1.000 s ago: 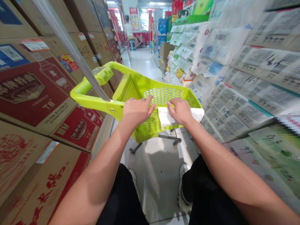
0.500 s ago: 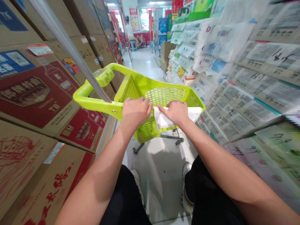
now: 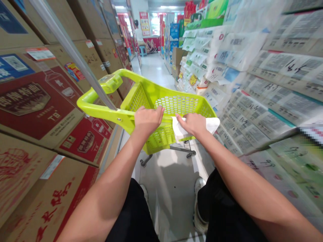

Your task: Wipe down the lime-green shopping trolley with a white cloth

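A lime-green shopping cart (image 3: pixel 96 111) stands sideways in front of me, its handle to the left. My left hand (image 3: pixel 148 120) is closed around the near top rim of its basket. To the right along that rim, my right hand (image 3: pixel 193 123) presses a white cloth (image 3: pixel 212 125) against the plastic, fingers curled over it. Part of the cloth hangs down the basket's outer side, and the hand covers its middle. A grey metal pole (image 3: pixel 73 50) rises from beside the handle toward the upper left.
Stacked cardboard cartons (image 3: pixel 37 97) line the left side. Packs of paper tissue (image 3: pixel 254 107) are piled along the right. Between them the tiled floor (image 3: pixel 155 72) runs back to a blue stool (image 3: pixel 142 50) and a person partly visible. Cart wheels (image 3: pixel 191 154) stand near my feet.
My right hand and the cloth have slid a little to the right along the rim, widening the gap to my left hand. My left hand's grip has tightened slightly.
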Tool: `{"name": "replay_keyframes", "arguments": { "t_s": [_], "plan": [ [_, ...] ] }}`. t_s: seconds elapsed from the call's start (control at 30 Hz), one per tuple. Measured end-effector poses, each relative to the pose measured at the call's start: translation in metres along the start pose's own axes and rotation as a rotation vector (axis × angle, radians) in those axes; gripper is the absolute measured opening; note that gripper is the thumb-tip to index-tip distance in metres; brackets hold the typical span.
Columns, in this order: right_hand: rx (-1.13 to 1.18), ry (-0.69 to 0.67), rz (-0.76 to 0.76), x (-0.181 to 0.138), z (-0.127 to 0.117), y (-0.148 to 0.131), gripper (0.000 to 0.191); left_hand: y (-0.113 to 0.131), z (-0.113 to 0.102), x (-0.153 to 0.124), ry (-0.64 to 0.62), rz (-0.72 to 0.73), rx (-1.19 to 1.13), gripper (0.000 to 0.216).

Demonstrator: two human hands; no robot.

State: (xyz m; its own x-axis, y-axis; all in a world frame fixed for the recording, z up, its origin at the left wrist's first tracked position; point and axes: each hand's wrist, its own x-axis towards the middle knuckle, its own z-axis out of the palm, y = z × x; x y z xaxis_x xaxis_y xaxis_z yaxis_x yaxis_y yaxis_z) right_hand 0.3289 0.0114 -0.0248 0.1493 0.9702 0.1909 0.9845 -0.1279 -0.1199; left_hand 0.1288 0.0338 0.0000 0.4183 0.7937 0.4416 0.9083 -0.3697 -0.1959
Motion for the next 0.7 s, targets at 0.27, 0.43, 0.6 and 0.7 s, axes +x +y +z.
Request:
{"name": "replay_keyframes", "arguments": {
  "t_s": [0.27,0.43,0.6,0.7],
  "plan": [
    [0.072,0.071,-0.164,-0.015,-0.005,-0.053,0.067,0.03,-0.019,-0.01,0.043,-0.129,-0.021,0.051],
    [0.0,0.067,-0.139,-0.011,-0.001,-0.012,0.064,0.021,-0.023,-0.008,-0.003,-0.182,-0.011,0.049],
    [-0.09,0.071,0.004,0.0,0.008,0.047,0.058,0.005,-0.014,0.001,-0.052,-0.214,-0.027,0.053],
    [-0.1,0.094,0.055,0.002,0.012,0.064,0.058,0.005,-0.01,0.004,-0.059,-0.16,-0.025,0.057]
  ]
}}
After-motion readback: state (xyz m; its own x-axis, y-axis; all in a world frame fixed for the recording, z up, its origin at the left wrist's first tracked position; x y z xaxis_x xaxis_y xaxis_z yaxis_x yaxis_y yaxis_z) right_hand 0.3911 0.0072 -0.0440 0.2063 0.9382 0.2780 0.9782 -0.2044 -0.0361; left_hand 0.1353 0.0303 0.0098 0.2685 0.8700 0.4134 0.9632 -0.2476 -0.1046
